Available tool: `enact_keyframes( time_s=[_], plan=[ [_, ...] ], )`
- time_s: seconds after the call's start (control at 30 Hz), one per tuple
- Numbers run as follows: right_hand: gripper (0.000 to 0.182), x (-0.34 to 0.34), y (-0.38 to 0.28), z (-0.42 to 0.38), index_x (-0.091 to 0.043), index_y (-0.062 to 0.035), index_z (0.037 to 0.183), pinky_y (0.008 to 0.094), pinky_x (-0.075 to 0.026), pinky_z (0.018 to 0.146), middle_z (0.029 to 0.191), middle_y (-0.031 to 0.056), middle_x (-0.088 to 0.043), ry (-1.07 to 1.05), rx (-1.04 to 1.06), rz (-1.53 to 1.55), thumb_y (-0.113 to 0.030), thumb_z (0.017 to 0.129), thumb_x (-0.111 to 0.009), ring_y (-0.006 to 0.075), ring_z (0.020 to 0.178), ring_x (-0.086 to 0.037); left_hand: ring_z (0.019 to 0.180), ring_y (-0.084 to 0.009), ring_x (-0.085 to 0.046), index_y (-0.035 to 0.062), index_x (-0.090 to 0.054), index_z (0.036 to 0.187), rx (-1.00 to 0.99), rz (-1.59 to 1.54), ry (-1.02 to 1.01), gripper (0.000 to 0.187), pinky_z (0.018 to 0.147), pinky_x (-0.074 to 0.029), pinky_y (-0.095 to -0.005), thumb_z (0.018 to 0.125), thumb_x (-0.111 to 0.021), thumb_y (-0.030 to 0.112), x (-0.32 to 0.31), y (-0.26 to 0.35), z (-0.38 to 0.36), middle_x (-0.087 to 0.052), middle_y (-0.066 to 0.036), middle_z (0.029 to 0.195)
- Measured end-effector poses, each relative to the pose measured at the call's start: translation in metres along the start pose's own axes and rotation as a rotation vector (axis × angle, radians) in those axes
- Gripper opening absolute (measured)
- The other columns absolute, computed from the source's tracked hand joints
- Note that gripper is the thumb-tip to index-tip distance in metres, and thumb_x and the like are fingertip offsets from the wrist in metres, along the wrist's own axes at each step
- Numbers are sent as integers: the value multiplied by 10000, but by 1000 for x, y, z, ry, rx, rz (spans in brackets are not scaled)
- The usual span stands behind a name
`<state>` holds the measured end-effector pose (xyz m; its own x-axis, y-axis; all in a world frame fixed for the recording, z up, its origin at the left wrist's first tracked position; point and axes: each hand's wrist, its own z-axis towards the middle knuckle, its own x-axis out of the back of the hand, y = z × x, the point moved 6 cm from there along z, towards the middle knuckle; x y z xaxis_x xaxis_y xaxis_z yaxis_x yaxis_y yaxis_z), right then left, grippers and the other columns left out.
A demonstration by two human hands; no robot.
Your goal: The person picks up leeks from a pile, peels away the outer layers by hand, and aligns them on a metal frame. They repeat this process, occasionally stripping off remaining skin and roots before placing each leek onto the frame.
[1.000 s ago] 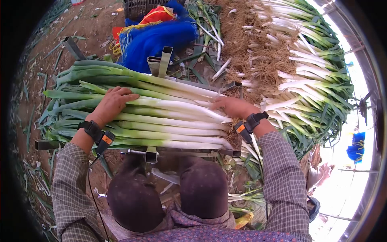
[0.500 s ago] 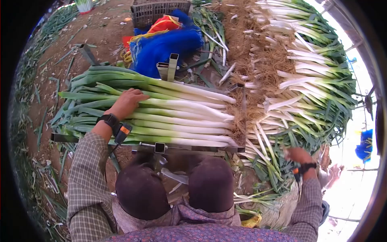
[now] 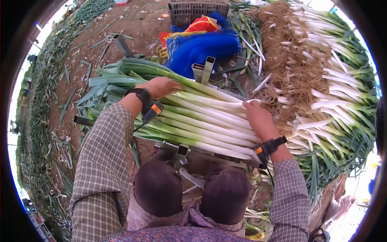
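A row of leeks [image 3: 213,121] lies side by side across a metal rack [image 3: 207,70] in front of my knees, green leaves to the left and white stems to the right. My left hand [image 3: 161,86], with a black strap at the wrist, is curled over the upper leeks where green turns to white. Near the root end, the fingers of my right hand [image 3: 260,117] close around the white end of one of the upper leeks. That hand and forearm hide part of the roots at the rack's right end.
To the right, a long pile of leeks [image 3: 342,105] lies with brown roots [image 3: 298,80] facing the rack. Beyond the rack are blue netting [image 3: 205,50], a red bag [image 3: 201,25] and a dark plastic crate [image 3: 197,12]. Leaf scraps [image 3: 44,133] cover the ground at left.
My right hand has come from the pile at the lower right onto the white end of a leek on the rack. My left hand stays on the upper leeks. The view has shifted.
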<state>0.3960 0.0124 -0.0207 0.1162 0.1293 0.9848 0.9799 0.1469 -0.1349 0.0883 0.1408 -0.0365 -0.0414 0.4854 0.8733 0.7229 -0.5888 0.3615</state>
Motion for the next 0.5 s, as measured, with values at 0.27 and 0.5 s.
enact_keyframes(
  time_s=[0.27,0.5],
  plan=[
    [204,-12,10,24,-623,-91,1019,441,-521,728,948,126,-567,169,172,-139,-75,832,-544,325,875,-626,1005,-317,-610,118,-583,1159,-112,246,80,290,843,-476,-444,870,-589,133,-14,4,11,-654,-113,1013],
    [211,-18,-3,13,-612,-104,1024,431,-521,709,905,117,-592,-14,137,-122,-54,841,-519,320,873,-632,985,-321,-604,105,-578,1096,-62,249,163,304,821,-476,-447,801,-649,105,4,8,-9,-637,-116,1003]
  ],
)
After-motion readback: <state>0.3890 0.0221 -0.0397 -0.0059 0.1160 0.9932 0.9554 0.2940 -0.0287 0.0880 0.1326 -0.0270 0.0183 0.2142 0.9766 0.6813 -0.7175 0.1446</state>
